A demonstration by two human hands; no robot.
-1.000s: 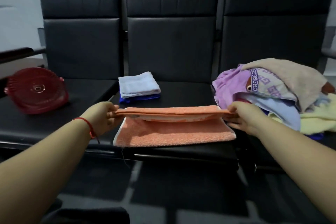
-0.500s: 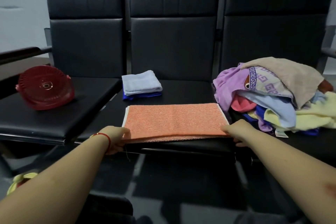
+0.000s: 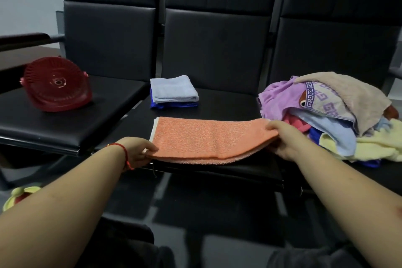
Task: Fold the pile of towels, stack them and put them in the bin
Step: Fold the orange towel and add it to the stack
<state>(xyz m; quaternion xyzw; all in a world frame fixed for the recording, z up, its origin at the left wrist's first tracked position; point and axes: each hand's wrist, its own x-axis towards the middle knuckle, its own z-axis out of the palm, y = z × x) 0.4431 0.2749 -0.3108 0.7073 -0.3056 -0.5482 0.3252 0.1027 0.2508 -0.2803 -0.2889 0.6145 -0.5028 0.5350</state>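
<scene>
Towel [image 3: 208,139] now lifted at its right end; right hand [image 3: 282,139] pinches that edge, left hand [image 3: 136,153] pinches the near-left corner.

We count three black seats [image 3: 213,50] in a row, one red basket [image 3: 57,85], one orange towel [image 3: 208,139], two folded towels [image 3: 173,90] stacked, one unfolded pile [image 3: 330,113] whose number we cannot tell, and two hands [image 3: 136,151].
</scene>
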